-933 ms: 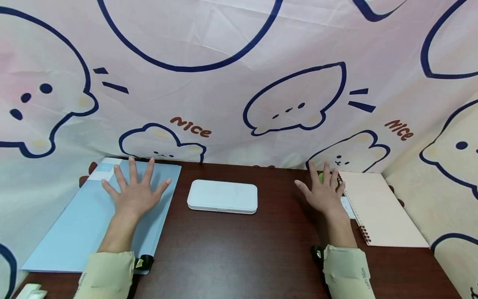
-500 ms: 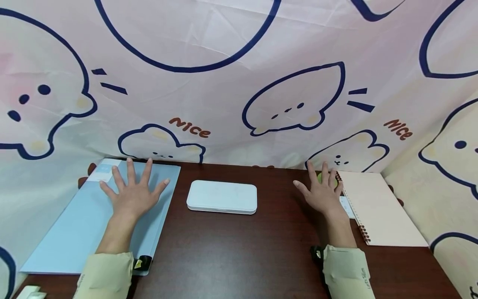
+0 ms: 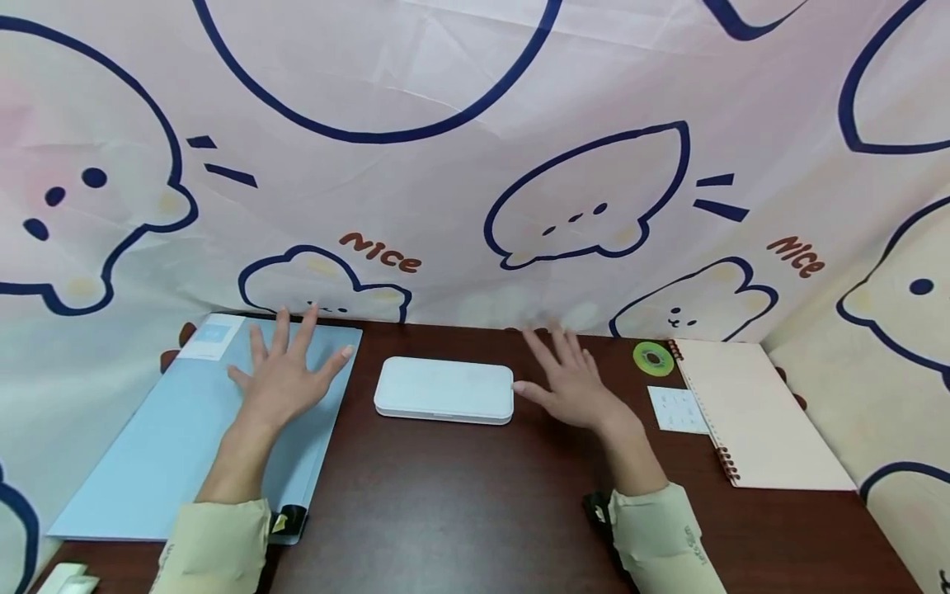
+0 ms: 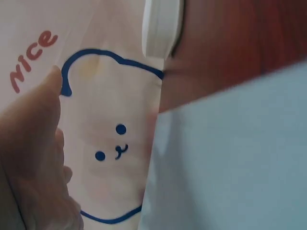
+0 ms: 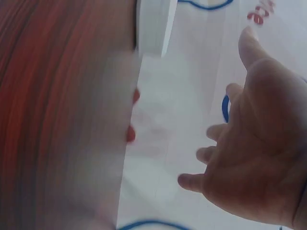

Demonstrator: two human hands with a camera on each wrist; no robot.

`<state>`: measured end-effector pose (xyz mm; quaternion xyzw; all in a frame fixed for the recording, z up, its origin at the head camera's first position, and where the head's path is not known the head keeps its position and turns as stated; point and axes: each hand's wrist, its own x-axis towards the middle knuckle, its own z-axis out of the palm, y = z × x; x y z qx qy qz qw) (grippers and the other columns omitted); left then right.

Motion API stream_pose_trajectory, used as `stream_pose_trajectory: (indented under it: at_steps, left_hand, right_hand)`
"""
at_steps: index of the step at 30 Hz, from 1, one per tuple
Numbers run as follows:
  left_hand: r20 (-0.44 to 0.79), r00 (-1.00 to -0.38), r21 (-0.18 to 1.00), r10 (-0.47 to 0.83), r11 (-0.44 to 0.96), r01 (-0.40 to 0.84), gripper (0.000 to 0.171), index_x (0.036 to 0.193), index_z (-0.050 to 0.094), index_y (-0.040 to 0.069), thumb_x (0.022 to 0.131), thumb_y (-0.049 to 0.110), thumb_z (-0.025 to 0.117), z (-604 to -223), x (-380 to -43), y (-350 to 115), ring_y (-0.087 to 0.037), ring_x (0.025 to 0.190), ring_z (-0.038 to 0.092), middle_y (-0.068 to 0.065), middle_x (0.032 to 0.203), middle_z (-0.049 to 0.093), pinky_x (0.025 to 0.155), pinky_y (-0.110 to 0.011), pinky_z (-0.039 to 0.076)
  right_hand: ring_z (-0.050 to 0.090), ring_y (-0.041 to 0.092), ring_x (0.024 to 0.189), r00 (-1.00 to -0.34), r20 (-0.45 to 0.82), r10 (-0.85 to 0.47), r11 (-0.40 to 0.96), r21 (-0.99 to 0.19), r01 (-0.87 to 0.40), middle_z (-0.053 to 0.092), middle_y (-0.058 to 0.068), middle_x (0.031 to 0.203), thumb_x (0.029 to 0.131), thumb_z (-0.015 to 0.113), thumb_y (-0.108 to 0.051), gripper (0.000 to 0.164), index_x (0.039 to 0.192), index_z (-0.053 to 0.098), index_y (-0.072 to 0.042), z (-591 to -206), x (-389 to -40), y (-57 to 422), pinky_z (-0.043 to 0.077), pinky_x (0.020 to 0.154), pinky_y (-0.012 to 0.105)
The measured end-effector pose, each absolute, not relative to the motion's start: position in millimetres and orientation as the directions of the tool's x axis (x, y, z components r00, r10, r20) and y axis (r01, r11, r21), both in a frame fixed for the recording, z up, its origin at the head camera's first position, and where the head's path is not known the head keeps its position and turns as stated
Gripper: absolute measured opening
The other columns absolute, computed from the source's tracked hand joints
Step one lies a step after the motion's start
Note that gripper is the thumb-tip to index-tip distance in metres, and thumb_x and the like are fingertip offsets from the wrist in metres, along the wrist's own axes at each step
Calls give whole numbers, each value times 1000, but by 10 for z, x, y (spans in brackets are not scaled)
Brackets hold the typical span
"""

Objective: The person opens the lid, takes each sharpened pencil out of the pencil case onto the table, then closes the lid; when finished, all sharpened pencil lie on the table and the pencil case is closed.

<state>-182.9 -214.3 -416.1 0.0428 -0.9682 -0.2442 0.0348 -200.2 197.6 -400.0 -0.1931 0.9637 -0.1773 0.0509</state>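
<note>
Right hand [image 3: 577, 391] shifted inward, white case [image 3: 444, 389] between, left hand [image 3: 283, 388] opposite

We see a white case [image 3: 444, 389] that looks like smooth plastic with a soft sheen, and a blue folder [image 3: 163, 445] of smooth, matt, plastic-looking sheet. The worktop [image 3: 445, 503] shows dark wood grain, faintly glossy. We see thin, creased cloth in the printed backdrop [image 3: 445, 198] and matt paper in the notebook [image 3: 764, 412].
</note>
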Motion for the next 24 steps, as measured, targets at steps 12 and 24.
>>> stream_pose_trajectory:
  at_steps: [12, 24]
  left_hand:
    - [23, -971, 463, 238, 858, 222, 107, 165, 4, 32, 86, 68, 67, -4294, -1737, -1588, -54, 153, 9, -21, 171, 3, 110, -82, 10]
    - [-57, -956, 512, 288, 830, 220, 109, 163, 22, 14, 79, 39, 86, -4313, -1712, -1470, -45, 136, 49, -23, 162, 32, 103, -63, 46]
  right_hand:
    - [8, 39, 158, -801, -225, -554, 804, -393, -446, 6, 12, 172, 86, 78, -48, 94, 162, 25, -32, -4023, -2018, 1278, 19, 122, 64]
    - [15, 33, 158, -766, -254, -590, 805, -259, -533, 19, 8, 171, 91, 77, -25, 88, 162, 26, -34, -4114, -2049, 1171, 21, 124, 57]
